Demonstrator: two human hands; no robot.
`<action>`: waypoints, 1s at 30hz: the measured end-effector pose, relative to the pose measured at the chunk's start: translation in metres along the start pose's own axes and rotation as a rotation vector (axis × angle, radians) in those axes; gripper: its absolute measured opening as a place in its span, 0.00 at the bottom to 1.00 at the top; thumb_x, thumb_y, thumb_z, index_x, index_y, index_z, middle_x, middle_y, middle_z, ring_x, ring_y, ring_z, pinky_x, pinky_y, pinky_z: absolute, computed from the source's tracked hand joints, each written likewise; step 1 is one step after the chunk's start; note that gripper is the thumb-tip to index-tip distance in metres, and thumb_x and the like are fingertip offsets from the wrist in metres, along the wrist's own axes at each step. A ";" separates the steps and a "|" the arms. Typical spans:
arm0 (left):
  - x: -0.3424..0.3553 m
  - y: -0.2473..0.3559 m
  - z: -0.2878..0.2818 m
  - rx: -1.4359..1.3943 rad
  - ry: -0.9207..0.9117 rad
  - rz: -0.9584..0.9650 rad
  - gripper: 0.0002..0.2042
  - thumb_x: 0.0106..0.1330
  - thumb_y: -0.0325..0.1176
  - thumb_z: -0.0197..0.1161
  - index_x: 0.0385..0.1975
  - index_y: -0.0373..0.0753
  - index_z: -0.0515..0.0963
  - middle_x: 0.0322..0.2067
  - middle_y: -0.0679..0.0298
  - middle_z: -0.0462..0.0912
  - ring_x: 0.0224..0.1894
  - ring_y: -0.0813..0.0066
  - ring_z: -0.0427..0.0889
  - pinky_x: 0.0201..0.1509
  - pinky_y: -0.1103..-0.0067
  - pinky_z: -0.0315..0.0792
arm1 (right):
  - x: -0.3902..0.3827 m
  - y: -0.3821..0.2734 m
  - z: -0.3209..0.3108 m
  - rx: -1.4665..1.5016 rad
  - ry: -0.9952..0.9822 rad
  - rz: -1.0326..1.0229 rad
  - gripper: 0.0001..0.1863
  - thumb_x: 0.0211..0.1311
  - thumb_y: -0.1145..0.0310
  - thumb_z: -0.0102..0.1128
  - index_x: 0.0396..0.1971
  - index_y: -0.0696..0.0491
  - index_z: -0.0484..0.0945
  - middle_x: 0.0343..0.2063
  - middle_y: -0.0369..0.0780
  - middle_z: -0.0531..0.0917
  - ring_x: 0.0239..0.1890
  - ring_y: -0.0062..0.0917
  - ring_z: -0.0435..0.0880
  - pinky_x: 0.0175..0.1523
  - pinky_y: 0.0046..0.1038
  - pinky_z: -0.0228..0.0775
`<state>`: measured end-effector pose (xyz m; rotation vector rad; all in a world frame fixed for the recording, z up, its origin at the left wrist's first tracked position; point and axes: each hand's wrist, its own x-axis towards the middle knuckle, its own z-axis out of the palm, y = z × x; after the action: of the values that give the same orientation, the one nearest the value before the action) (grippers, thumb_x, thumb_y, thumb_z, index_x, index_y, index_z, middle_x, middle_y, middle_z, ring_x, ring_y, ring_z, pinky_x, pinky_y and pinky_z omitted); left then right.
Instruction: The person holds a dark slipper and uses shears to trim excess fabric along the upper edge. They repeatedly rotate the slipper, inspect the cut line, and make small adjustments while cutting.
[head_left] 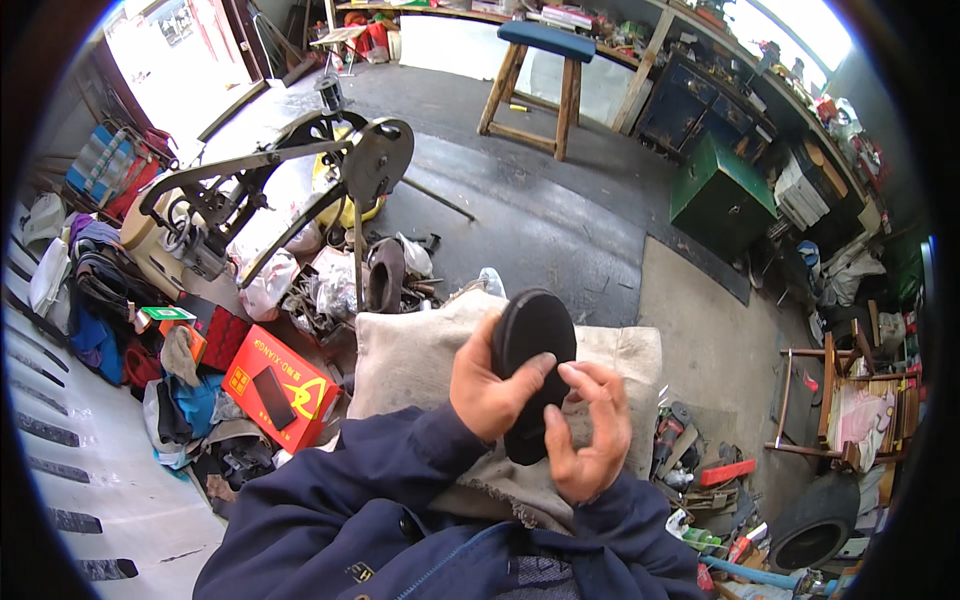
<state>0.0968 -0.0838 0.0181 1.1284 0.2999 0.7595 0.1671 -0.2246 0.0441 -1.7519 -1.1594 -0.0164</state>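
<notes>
My left hand (490, 385) is wrapped around a black shoe sole (535, 325), its thumb pressed on the upward-facing surface. The sole stands tilted above my lap, long side running away from me. My right hand (592, 430) is at the sole's right side, fingers bent and thumb apart from the index finger. Its fingertips are close to my left thumb, at the sole's surface; nothing shows between them. A beige cloth (410, 360) covers my lap beneath both hands.
At left stand a hand-cranked sewing machine (375, 160) and a red shoebox (285, 385) bearing a dark phone (273, 398). A blue-topped stool (545, 40) and green box (722, 190) stand farther off. At right lie a tire (812, 525) and a power tool (668, 435).
</notes>
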 end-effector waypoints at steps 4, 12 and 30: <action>-0.010 0.013 0.018 0.160 -0.004 0.085 0.13 0.67 0.20 0.64 0.49 0.34 0.74 0.37 0.63 0.85 0.38 0.82 0.82 0.41 0.80 0.79 | -0.006 -0.016 0.004 0.109 0.009 0.039 0.33 0.54 0.76 0.64 0.64 0.63 0.72 0.57 0.51 0.73 0.50 0.38 0.80 0.54 0.32 0.77; -0.034 0.025 0.020 0.453 -0.322 0.147 0.28 0.65 0.41 0.71 0.57 0.30 0.67 0.44 0.52 0.79 0.43 0.66 0.84 0.48 0.73 0.79 | -0.026 -0.011 -0.011 0.120 0.066 0.107 0.35 0.55 0.76 0.68 0.65 0.60 0.69 0.58 0.49 0.73 0.55 0.36 0.80 0.57 0.34 0.76; -0.049 0.029 -0.028 0.563 -0.366 0.167 0.22 0.59 0.24 0.73 0.54 0.35 0.77 0.45 0.54 0.83 0.46 0.62 0.84 0.51 0.73 0.77 | -0.053 0.019 -0.024 0.550 0.127 0.245 0.18 0.65 0.84 0.59 0.53 0.58 0.72 0.48 0.38 0.78 0.50 0.22 0.77 0.59 0.24 0.67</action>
<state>0.0341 -0.0914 0.0245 1.8148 0.1082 0.6103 0.1630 -0.2796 0.0174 -1.3639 -0.7569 0.3064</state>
